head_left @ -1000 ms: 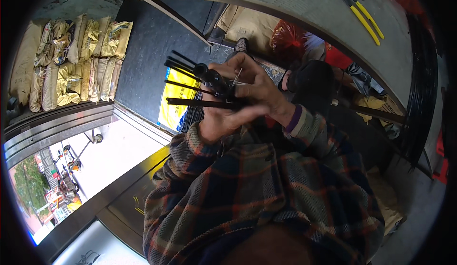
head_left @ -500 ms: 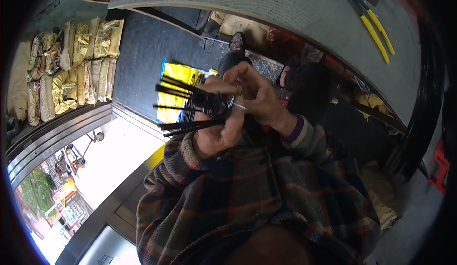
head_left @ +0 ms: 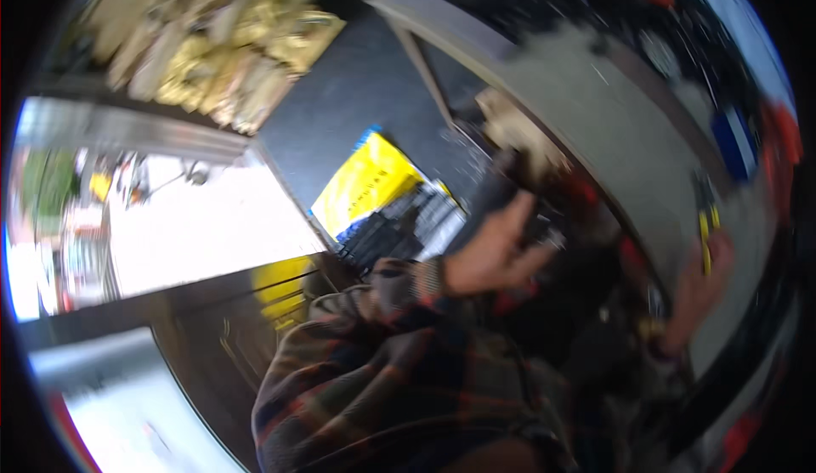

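Note:
At the right, my right hand (head_left: 712, 277) is closed around the yellow handles of a pair of pliers (head_left: 705, 218) at the grey worktop; blur hides the exact grip. My left hand (head_left: 497, 252) is over my lap with fingers apart, and I can make out nothing in it. Beyond the left wrist lies a yellow plastic bag (head_left: 365, 182) on the dark floor, with many thin black rods (head_left: 399, 228) over its near part.
The grey worktop (head_left: 595, 90) has dark clutter along its far side and a blue box (head_left: 735, 143). Gold and brown packets (head_left: 246, 52) are stacked at the upper left. A bright doorway (head_left: 212, 218) and a dark panel with yellow stripes (head_left: 285, 290) are at the left.
My right hand has left the work by my left hand and reached right to the pliers. The black-rod piece is gone from my left hand, which has opened. The view has turned.

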A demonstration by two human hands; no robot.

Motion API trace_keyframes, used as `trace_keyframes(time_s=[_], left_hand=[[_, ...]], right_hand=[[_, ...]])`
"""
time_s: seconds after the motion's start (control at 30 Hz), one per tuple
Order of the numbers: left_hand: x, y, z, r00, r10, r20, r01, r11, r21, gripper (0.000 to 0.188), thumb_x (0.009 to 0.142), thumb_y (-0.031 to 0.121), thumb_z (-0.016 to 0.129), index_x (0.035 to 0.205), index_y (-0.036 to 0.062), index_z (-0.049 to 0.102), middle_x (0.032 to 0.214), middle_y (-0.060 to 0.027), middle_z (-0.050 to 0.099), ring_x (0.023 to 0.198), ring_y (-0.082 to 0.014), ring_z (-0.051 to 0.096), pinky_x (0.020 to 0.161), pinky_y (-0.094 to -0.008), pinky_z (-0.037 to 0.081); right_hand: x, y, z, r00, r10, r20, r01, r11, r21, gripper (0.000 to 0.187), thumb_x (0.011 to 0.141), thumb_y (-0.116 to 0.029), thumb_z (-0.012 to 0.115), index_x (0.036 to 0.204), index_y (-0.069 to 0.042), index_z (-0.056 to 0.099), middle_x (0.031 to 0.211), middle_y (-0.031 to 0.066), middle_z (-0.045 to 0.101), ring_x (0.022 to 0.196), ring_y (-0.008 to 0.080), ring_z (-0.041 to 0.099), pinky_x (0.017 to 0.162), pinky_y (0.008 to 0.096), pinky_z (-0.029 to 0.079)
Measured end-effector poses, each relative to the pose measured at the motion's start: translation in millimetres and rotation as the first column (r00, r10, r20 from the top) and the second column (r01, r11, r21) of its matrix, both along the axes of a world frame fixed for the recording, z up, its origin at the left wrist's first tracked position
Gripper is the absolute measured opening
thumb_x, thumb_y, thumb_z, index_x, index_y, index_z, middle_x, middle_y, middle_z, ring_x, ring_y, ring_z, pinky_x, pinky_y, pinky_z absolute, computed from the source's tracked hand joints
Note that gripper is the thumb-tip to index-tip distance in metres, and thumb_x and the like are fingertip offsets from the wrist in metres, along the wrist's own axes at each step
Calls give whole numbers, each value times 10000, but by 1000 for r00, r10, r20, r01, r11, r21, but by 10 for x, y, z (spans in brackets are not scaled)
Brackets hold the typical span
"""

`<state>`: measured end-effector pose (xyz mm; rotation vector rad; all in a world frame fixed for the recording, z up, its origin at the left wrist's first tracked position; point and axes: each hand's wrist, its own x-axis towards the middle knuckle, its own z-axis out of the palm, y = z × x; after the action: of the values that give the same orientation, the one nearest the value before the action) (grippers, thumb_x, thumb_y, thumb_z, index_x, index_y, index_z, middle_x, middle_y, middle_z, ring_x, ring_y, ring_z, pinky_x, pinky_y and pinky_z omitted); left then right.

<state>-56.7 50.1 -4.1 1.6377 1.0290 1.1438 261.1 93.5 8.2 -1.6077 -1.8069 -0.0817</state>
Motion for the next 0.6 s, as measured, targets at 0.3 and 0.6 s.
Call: trace_keyframes(time_s=[0.3, 0.6], left_hand=[[-15, -395, 129, 996, -81, 48, 76, 993, 93, 411, 779, 91, 537, 1137, -9, 363, 1019, -167, 454, 921, -301, 503, 799, -387, 415], [-118, -682, 403, 984, -154, 90, 136, 975, 178, 491, 805, 57, 506, 1242, -6, 292, 967, -131, 489, 694, -209, 590, 595, -279, 483]], right_hand=[[382, 141, -6, 883, -9, 469, 131, 965, -229, 345, 923, -318, 415, 981, 8, 514, 925, 179, 517, 862, 323, 512, 735, 384, 406], [401, -325, -81, 931, -10, -364, -131, 923, -361, 358, 919, -270, 424, 1069, 29, 552, 934, 170, 576, 882, 268, 569, 761, 340, 450]])
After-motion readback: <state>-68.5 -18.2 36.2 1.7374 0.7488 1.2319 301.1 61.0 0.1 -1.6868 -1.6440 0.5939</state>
